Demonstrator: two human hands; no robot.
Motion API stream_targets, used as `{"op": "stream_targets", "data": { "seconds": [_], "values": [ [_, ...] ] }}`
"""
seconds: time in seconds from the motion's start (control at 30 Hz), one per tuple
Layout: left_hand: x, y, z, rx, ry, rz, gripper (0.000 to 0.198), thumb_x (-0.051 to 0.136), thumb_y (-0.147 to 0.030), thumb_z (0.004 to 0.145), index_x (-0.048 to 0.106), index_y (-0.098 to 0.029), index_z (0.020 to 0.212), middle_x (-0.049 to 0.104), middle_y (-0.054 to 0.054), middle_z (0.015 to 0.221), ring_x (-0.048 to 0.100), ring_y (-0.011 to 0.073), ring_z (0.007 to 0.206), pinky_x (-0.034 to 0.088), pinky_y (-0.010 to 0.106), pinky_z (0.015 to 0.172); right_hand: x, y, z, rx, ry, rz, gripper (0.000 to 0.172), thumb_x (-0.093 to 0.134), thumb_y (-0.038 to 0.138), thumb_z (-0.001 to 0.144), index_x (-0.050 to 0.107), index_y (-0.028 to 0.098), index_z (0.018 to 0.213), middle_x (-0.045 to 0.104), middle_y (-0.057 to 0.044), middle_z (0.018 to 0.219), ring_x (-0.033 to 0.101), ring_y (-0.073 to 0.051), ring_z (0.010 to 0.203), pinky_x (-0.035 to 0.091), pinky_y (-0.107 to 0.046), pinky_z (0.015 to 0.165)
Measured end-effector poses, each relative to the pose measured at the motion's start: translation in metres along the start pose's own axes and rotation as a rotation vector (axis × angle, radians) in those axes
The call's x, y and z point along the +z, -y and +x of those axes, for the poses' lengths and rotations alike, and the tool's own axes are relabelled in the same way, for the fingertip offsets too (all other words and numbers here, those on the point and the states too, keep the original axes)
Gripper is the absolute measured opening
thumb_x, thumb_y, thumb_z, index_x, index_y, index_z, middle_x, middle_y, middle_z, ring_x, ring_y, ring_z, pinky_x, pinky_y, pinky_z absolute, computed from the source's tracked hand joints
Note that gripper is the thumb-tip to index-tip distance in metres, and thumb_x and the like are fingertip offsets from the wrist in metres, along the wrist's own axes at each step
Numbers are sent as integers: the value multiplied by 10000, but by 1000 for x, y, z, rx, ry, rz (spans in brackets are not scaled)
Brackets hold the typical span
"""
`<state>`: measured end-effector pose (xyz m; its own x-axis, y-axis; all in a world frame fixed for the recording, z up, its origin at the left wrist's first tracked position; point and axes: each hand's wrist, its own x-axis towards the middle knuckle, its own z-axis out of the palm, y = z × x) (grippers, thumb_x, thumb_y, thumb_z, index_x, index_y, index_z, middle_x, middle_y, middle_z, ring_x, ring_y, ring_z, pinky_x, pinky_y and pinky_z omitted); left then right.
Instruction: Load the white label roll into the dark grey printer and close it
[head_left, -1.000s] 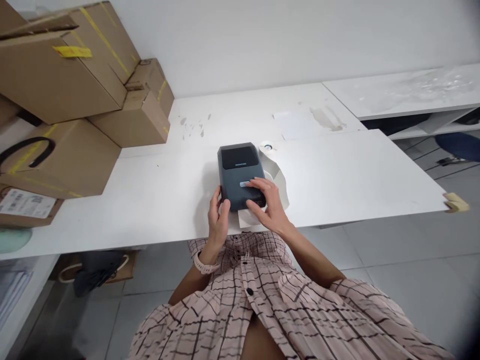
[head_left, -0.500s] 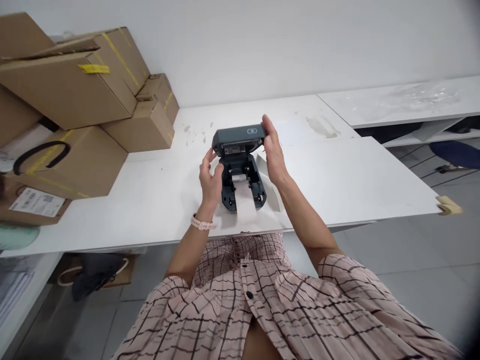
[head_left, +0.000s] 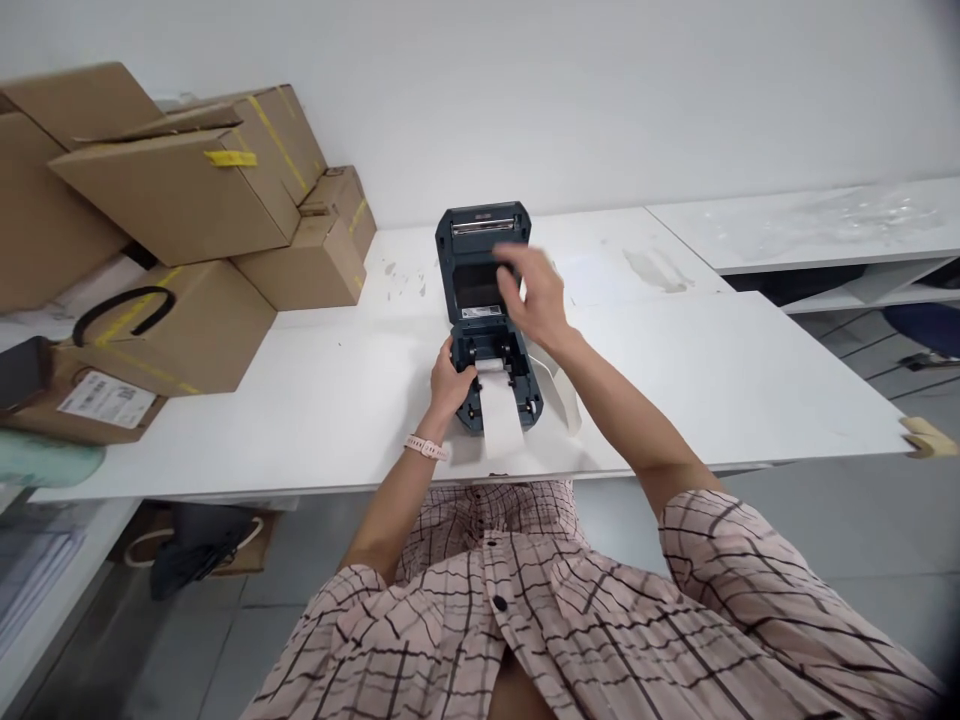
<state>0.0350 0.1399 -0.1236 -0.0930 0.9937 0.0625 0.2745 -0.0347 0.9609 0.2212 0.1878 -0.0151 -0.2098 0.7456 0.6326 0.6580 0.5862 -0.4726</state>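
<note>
A dark blue-grey label printer (head_left: 531,392) sits on the white table with its lid (head_left: 466,247) swung fully up. White label paper (head_left: 501,412) runs from inside it out over the front edge. My left hand (head_left: 450,382) grips the left side of the printer's base, thumb on the rim and fingers hidden behind. In front of the raised lid is my right hand (head_left: 537,292), its fingers apart and slightly blurred, holding nothing; I cannot tell if it touches the lid. A loose curl of white paper (head_left: 562,395) lies at the printer's right side.
Stacked cardboard boxes (head_left: 195,200) with yellow tape fill the table's left end, a black strap (head_left: 124,300) among them. Behind the white table (head_left: 675,380) rises a white wall. A second white table (head_left: 810,225) with clear plastic on it stands at the right.
The printer's lid has gone from partly raised to fully upright. My right hand has let go of the lid's edge, and my left hand has moved down to the base's side.
</note>
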Motion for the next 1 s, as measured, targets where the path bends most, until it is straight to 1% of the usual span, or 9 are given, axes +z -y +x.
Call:
{"op": "stream_targets", "data": {
  "seconds": [0.07,0.13,0.2,0.33,0.47,0.6,0.73,0.83,1.0],
  "values": [
    [1,0,1,-7,-13,6,822,728,-136,727,500,-185,1515,635,173,1464,616,361,1337,458,528,1153,7,6,-16,-24,362,-146,445,368,330,1063,693,200,1336,720,-135,1353,644,-330,1289,483,-488,1120],
    [1,1,2,-27,-17,12,840,732,-126,716,497,-173,1521,651,177,1443,637,361,1310,469,524,1140,18,9,-27,-25,696,-309,366,462,194,1005,756,154,1219,777,-173,1217,705,-340,1179,496,-469,1064],
    [1,3,2,-45,-28,8,882,709,-107,721,447,-174,1560,637,180,1472,625,353,1336,460,524,1152,31,8,-33,-22,856,-408,332,530,107,943,773,123,1168,798,-200,1128,725,-351,1143,448,-486,1103],
    [0,4,-1,-55,-58,-36,966,643,-52,734,327,-218,1632,601,161,1534,606,326,1377,419,539,1202,47,5,-30,-18,953,-398,327,568,52,890,775,124,1133,809,-198,1069,746,-345,1108,401,-497,1133],
    [-2,5,-3,-40,-58,-33,958,626,-37,745,329,-227,1636,603,142,1538,584,332,1405,384,554,1234,44,0,-20,-11,1054,-281,319,587,103,905,746,187,1170,797,-150,1141,744,-327,1068,519,-412,931],
    [-1,7,-3,-56,-51,-49,925,614,-49,779,320,-234,1635,564,138,1578,564,311,1434,427,495,1211,33,-10,-10,-9,1116,-108,327,568,69,900,710,208,1160,789,-90,1175,728,-238,1010,526,-294,803],
    [0,9,-3,-64,-48,-30,909,578,-27,792,299,-201,1640,551,159,1584,563,291,1437,434,463,1203,30,-26,-5,24,1148,149,255,570,67,890,705,177,1076,795,-78,1060,697,-172,881,512,-248,746],
    [0,10,-2,-62,-57,-46,908,587,-26,788,312,-210,1634,558,154,1578,571,282,1429,433,447,1205,34,-37,-3,59,1157,355,229,619,129,870,714,153,1077,782,-73,977,667,-157,830,501,-257,744],
    [1,13,-2,-60,-64,-69,908,598,-25,788,320,-232,1627,556,141,1582,560,267,1442,422,450,1219,37,-45,2,16,1231,367,405,698,322,851,750,152,1214,788,-70,982,668,-183,854,496,-293,788]
  ]
}}
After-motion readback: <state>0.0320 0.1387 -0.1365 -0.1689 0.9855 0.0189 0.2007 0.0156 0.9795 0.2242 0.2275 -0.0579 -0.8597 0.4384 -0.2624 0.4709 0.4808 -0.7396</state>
